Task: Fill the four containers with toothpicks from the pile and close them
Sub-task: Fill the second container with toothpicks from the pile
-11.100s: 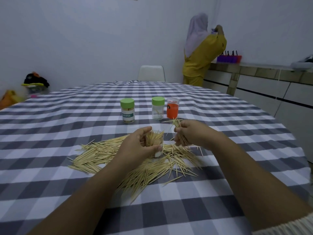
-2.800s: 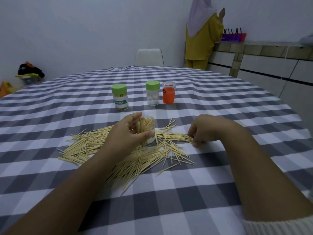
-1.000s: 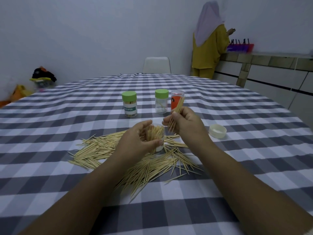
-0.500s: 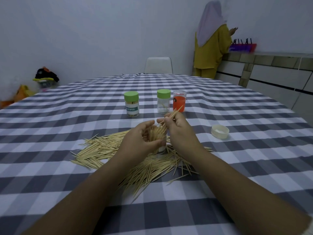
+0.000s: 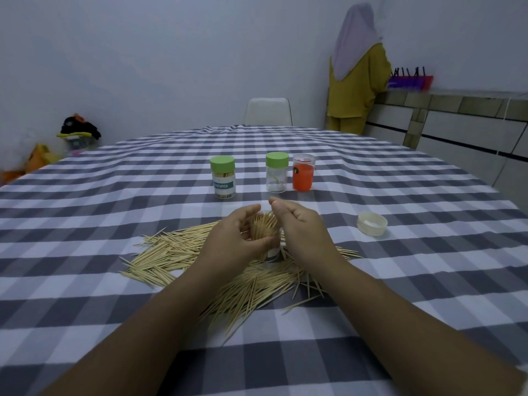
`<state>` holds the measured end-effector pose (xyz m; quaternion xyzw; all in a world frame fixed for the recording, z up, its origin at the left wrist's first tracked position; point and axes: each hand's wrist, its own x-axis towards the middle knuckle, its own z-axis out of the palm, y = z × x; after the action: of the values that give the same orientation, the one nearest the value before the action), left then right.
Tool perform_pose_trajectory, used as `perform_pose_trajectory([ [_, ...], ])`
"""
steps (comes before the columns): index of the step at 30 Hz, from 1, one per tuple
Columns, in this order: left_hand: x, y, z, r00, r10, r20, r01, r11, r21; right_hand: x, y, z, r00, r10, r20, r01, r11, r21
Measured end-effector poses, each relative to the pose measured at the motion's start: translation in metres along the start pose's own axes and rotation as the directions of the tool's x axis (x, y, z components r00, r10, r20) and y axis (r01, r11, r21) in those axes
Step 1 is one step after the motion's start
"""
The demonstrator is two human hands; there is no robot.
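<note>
left hand grips clear container bristling with toothpicks, right hand loosely curled

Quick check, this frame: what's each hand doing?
Left hand: grips the open container packed with toothpicks.
Right hand: fingers curled beside the container's mouth; whether it pinches toothpicks cannot be told.

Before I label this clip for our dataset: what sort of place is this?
Most likely a home dining or kitchen area. A large table under a grey-and-white checked tablecloth has a white chair at its far side, and a tiled built-in counter runs along the right wall, where a person in yellow clothes stands.
</note>
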<state>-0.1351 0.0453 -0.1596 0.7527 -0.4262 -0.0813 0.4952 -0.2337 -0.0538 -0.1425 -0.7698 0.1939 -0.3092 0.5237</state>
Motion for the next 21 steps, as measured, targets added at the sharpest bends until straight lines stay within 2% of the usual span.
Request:
perform_pose_trajectory([
  [3,0.000,0.000,0.001,1.000,-0.024,-0.003,0.024,0.999,-0.036,-0.001,-0.001,-0.003,0.998,-0.005,-0.068,0.009,0.999,0.047],
  [8,0.000,0.001,-0.001,0.999,-0.031,-0.028,0.031,0.999,-0.021,0.002,0.008,-0.004,0.993,0.035,0.109,-0.024,0.995,-0.101],
  [13,-0.001,0.002,-0.001,0.999,-0.040,-0.018,0.039,0.998,-0.054,0.001,0.004,-0.010,0.997,-0.031,0.076,0.033,0.999,-0.030],
  [17,-0.002,0.002,-0.002,0.999,-0.038,-0.019,0.037,0.999,-0.038,0.002,0.008,-0.011,0.983,-0.044,0.177,0.095,0.952,-0.292],
  [21,-0.001,0.001,-0.002,0.999,-0.050,-0.020,0.049,0.997,-0.054,0.000,0.003,-0.015,0.990,-0.110,0.091,0.115,0.992,-0.058],
])
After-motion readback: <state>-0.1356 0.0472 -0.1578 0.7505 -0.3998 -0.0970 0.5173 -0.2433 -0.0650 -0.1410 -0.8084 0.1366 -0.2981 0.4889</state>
